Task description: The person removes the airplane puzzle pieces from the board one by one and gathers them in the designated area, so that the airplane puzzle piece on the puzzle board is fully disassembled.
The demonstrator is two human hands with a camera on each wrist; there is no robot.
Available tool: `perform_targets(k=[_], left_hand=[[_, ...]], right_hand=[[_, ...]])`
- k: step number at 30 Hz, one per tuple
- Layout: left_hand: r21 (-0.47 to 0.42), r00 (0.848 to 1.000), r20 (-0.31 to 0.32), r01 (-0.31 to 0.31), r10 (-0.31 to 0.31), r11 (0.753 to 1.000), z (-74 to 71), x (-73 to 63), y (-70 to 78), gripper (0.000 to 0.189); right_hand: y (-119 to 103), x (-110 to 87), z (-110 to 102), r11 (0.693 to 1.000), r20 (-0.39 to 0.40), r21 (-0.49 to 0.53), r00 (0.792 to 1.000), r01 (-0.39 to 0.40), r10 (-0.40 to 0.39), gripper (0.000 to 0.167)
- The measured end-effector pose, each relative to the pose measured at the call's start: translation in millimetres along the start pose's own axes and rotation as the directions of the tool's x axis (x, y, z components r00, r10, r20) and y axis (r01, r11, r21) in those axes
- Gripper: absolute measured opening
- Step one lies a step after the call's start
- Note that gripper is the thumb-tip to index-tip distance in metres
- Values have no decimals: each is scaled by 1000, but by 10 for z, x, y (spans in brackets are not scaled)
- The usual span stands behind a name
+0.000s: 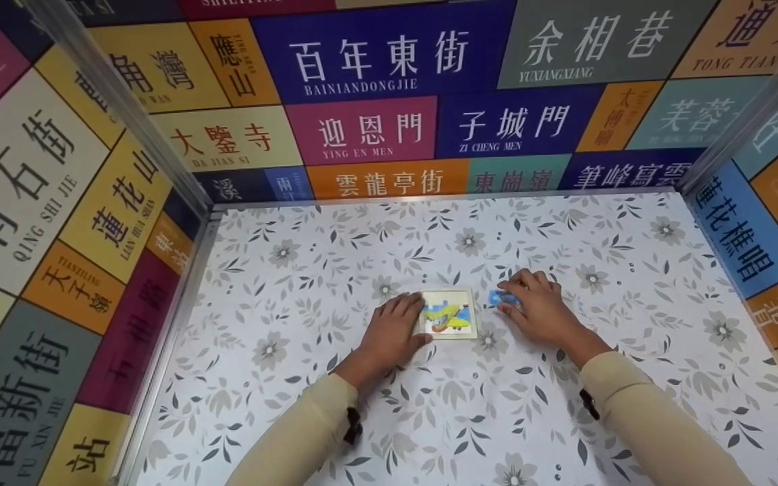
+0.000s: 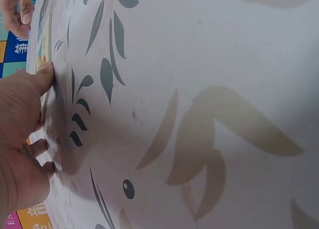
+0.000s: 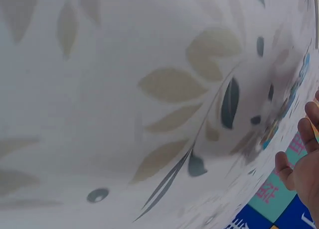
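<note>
A small jigsaw puzzle board [image 1: 475, 317] with a pale frame lies on the table, partly filled with yellow, blue and red pieces. My left hand [image 1: 394, 332] holds its left side, thumb at the near corner and fingers toward the far corner. The left wrist view shows that thumb [image 2: 45, 77] against the edge of the frame. To the right of the board are blue puzzle pieces [image 1: 495, 298], partly covered by my right hand [image 1: 539, 307]. In the right wrist view, the loosely bent fingers [image 3: 308, 132] appear apart from the blue pieces [image 3: 300, 74].
A white tablecloth [image 1: 335, 256] with grey flowers and leaves covers the table. Colourful panels with Chinese street names [image 1: 369, 131] stand behind it and on both sides. Metal edging [image 1: 186, 283] runs along the left side.
</note>
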State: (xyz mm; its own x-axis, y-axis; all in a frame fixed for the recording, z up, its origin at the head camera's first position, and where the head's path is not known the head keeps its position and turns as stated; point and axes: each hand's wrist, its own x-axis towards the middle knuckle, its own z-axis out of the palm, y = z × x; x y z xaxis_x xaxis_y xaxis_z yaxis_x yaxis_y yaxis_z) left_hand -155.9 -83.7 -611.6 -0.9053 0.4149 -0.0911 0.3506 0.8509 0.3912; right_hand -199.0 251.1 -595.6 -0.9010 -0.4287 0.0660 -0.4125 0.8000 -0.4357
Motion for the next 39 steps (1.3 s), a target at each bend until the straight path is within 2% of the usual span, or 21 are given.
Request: perform_targets(k=[6,11,17,22,31,39], left_hand=[[-21,1000,-1,-10,10,1000,-31,-5,-19,73],[-36,1000,-18,-18,17,999,-21,-2,-42,72],[-44,1000,-9,19,-19,999,-47,4,-40,72],[-51,999,-1,44,-44,998,-59,7,-32,72],[-54,999,-21,36,-38,998,-45,24,-33,71],[-49,999,-27,36,-38,998,-29,38,-42,72]], right_hand=[[-211,59,102,999,38,14,999,31,-32,46],[-400,119,203,997,70,31,994,76,-78,42],[-611,223,333,987,58,31,985,160,-161,39],[-735,288,412,981,49,26,980,193,-195,39],[-907,378,507,989,82,8,986,147,-147,38],[-987,435,553,992,80,-19,989,123,-121,36]])
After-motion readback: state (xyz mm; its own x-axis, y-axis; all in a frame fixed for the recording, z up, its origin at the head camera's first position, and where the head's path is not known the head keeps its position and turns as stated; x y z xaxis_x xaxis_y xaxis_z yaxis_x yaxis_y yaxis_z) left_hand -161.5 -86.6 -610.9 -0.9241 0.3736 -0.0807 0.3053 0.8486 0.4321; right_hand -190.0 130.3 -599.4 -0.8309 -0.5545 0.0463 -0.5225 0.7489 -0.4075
